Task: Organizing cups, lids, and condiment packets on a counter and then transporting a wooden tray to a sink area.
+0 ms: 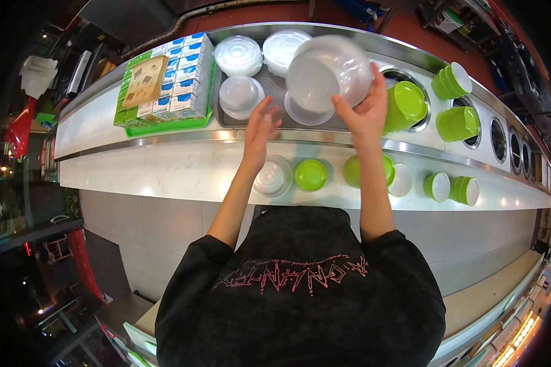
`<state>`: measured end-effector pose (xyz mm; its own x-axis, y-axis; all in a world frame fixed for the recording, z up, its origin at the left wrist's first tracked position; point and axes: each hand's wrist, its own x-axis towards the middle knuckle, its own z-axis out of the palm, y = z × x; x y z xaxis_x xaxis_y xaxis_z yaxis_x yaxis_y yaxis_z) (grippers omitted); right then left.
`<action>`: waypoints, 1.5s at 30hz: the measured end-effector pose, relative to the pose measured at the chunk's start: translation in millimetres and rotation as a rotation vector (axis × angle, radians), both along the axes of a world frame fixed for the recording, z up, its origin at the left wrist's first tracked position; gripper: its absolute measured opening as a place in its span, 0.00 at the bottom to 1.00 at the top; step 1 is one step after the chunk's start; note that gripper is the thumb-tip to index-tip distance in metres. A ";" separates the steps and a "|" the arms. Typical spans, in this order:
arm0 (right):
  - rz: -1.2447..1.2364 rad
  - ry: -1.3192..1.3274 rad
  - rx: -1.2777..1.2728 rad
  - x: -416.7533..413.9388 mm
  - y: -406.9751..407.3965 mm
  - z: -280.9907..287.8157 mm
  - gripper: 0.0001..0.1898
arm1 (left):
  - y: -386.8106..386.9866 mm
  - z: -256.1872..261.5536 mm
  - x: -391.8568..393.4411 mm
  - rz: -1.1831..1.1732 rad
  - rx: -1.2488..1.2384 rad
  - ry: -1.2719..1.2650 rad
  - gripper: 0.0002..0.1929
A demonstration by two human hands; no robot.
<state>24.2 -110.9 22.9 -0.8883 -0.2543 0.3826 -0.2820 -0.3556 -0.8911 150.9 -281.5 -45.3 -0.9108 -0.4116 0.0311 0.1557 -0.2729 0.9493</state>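
My right hand [369, 114] grips the rim of a translucent plastic bowl [328, 69], thumb on the near side, raised over a grey tray [272, 82]. My left hand [257, 133] is empty, its fingers apart, at the tray's front edge. Below the raised bowl, another translucent bowl [298, 117] shows partly. Left of it in the tray sits a smaller stack of clear containers [239, 96]. Two stacks of clear round plastic lids or lidded bowls [238, 55] stand behind. On the lower ledge lie a clear round container [272, 176] and a green round container [311, 175].
Left of the tray, boxes [190, 75] fill a green tray [174, 128], with a brown paper packet [144, 81] on top. Stacked green cups [406, 105] lean in round counter openings [498, 140] at right. More green cups [463, 190] lie along the ledge [165, 172].
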 end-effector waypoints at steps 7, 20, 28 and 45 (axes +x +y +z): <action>-0.326 0.625 1.148 -67.4 -13.3 -38.2 0.34 | 15.3 -30.7 -45.2 0.044 -1.100 -0.035 0.40; -0.358 0.562 0.830 -23.7 3.7 -63.3 0.25 | 24.6 -42.9 -92.6 0.198 -1.202 -0.214 0.59; -0.151 0.097 0.772 8.4 15.2 -122.5 0.29 | 11.1 -34.1 -85.0 0.190 -0.952 -0.237 0.57; 0.620 -0.083 0.421 71.3 -3.8 -72.8 0.20 | 8.9 2.3 83.7 0.260 -0.331 -0.239 0.52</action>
<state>95.5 -114.7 -49.9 -0.5562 -0.8271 0.0809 -0.0670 -0.0524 -0.9964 234.6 -272.7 -43.0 -0.7764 -0.6303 0.0013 -0.0545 0.0692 0.9961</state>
